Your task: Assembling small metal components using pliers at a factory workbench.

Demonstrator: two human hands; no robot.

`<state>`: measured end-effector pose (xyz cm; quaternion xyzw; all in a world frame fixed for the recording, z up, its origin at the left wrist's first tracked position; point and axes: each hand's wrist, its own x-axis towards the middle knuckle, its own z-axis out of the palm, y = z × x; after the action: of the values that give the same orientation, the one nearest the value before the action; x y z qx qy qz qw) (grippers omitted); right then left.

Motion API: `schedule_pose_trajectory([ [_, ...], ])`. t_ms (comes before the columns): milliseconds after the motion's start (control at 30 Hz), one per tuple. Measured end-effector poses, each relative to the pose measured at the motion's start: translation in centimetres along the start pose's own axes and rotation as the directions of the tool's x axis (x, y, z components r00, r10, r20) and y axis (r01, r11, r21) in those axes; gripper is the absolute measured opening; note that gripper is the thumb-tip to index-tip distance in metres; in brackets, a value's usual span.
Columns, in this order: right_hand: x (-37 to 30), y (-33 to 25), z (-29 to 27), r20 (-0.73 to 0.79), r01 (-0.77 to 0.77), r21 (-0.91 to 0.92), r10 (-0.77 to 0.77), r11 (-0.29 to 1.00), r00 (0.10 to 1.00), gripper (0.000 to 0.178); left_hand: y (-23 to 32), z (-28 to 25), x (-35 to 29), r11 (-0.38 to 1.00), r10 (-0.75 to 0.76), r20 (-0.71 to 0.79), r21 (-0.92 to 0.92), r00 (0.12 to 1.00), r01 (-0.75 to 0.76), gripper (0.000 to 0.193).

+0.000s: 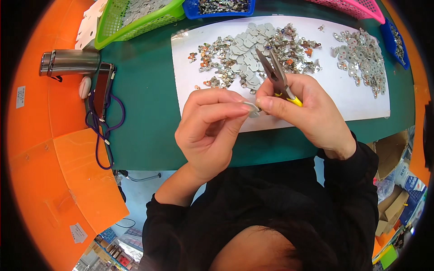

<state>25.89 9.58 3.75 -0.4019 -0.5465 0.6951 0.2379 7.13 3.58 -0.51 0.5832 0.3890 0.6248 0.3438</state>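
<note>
My left hand (203,131) is closed, pinching a small flat grey plate (254,111) between thumb and fingers. Tucked in my right hand (316,110) is a pair of pliers (277,77) with yellow handles, its jaws parted and pointing up and away. The right thumb and forefinger come together at the plate's right edge; whether they hold a tiny part there is hidden. Just beyond both hands lies a heap of grey plates (251,43) on a white sheet (187,49). Small metal fittings, some with orange bits, surround that heap.
A separate pile of plates with fittings (361,56) lies at the right. Along the far edge stand a green basket (140,30), a blue tray (219,16) and a pink basket (357,10); another blue tray (393,45) is far right. A steel flask (74,62) and corded phone-like object (103,88) sit left.
</note>
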Motion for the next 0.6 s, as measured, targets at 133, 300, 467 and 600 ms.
schedule_pose_trajectory([
  [133, 0.2, 0.0, -0.3, 0.039, -0.029, 0.041, 0.027, 0.999, 0.999, 0.018, -0.2, -0.1, -0.1, 0.99, 0.107, 0.022, 0.089, 0.994, -0.109, 0.022],
  [300, -0.1, -0.5, -0.3, 0.06, -0.021, 0.016, 0.02, 1.0, 0.998, 0.017, 0.4, 0.2, 0.1, 0.962, 0.149, 0.074, 0.222, 0.986, -0.162, 0.026],
  [467, -0.4, -0.6, 0.1, -0.012, 0.112, -0.19, -0.117, 0.975, 0.993, 0.013, 0.8, -0.6, 0.5, 0.855, 0.238, 0.177, 0.428, 0.955, -0.292, 0.026],
  [600, -0.4, 0.4, 0.3, -0.02, 0.345, -0.436, -0.392, 0.831, 0.92, 0.008, 0.6, -0.9, 0.3, 0.858, 0.233, 0.205, 0.417, 0.951, -0.3, 0.025],
])
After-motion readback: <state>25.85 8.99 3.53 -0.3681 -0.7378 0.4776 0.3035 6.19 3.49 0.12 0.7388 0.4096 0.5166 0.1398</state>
